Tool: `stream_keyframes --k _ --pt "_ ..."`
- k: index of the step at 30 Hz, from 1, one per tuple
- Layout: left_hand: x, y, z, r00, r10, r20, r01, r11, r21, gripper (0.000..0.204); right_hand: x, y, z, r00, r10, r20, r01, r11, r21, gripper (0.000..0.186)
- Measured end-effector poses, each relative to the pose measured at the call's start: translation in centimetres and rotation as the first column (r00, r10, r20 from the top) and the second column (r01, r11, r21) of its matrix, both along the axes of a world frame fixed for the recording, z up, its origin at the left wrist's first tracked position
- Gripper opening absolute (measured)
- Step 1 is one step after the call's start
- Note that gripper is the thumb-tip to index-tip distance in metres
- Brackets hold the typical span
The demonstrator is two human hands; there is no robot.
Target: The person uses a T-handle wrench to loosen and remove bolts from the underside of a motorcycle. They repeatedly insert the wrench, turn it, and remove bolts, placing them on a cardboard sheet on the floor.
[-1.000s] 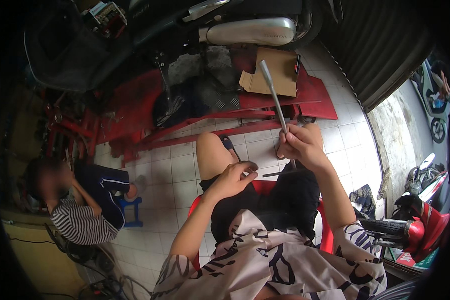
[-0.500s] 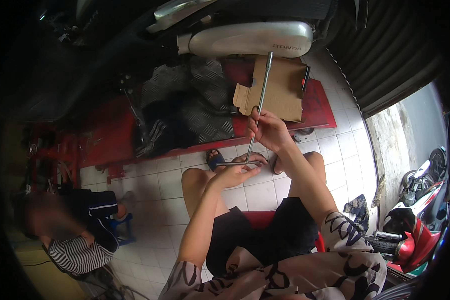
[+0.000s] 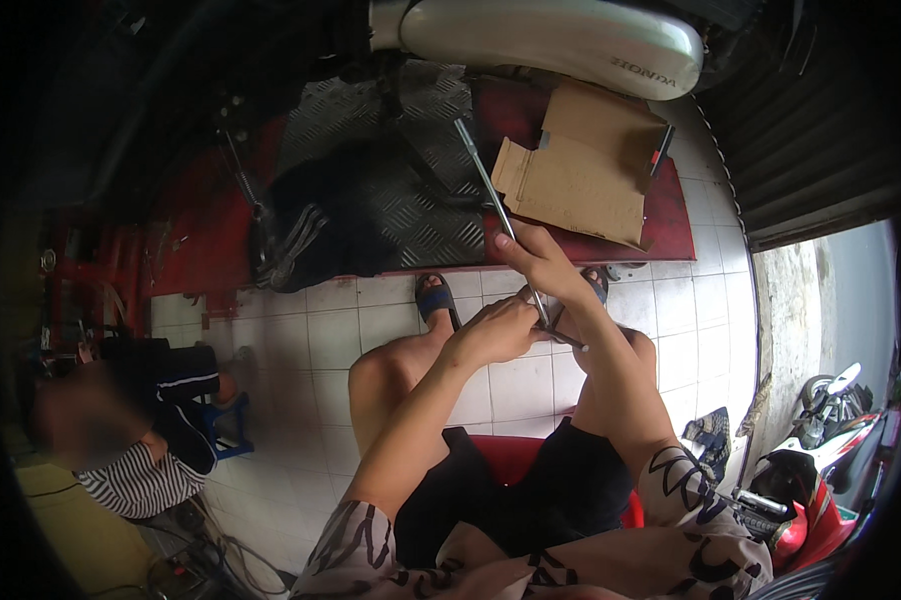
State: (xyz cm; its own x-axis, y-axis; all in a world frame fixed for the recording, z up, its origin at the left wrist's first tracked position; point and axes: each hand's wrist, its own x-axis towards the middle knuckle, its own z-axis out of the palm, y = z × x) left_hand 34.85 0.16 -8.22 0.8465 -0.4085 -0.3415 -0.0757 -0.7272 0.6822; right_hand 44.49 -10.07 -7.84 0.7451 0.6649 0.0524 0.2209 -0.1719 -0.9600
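A long silver T-handle socket wrench [image 3: 489, 188] slants up and to the left above my knees, its socket end away from me. My left hand [image 3: 501, 330] is closed around its crossbar, part of which sticks out to the right. My right hand [image 3: 543, 264] grips the shaft above that, thumb laid along it. Beyond the socket end, apart from it, is the silver side cover [image 3: 551, 45] of a motorbike. An open cardboard box [image 3: 596, 165] lies below the cover.
The motorbike stands over a red platform [image 3: 671, 215] with a ridged metal plate [image 3: 331, 125]. A dark cloth [image 3: 326, 215] lies on it. At left a person [image 3: 156, 470] sits on a blue stool [image 3: 233, 425]. A red-and-white motorbike [image 3: 821, 470] stands outside at right.
The wrench has swung from leaning right to leaning left, its socket end moving away from the cover. My left hand has closed round the crossbar. The view has shifted.
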Motion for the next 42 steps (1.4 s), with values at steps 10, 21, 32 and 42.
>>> stream_keyframes --k 10,21,32,42 --pt "-1.9 1.8 4.0 0.787 0.397 0.473 -0.287 0.913 -0.289 0.031 1.1 5.3 2.9 0.923 0.25 -0.293 -0.114 0.904 0.412 0.026" --pt "-1.6 2.0 4.4 0.377 0.613 0.694 -0.267 0.79 -0.552 0.034 0.4 6.9 4.4 0.927 0.193 -0.32 0.015 0.836 0.548 0.047" --pt "-1.7 3.6 4.7 0.252 0.649 0.718 -0.292 0.758 -0.583 0.03 0.4 8.4 6.2 0.972 0.128 -0.199 0.018 0.798 0.602 0.045" --pt "-1.9 3.3 5.1 0.208 0.644 0.736 -0.277 0.76 -0.587 0.034 -0.4 8.4 6.8 0.976 0.09 -0.198 0.043 0.813 0.581 0.045"
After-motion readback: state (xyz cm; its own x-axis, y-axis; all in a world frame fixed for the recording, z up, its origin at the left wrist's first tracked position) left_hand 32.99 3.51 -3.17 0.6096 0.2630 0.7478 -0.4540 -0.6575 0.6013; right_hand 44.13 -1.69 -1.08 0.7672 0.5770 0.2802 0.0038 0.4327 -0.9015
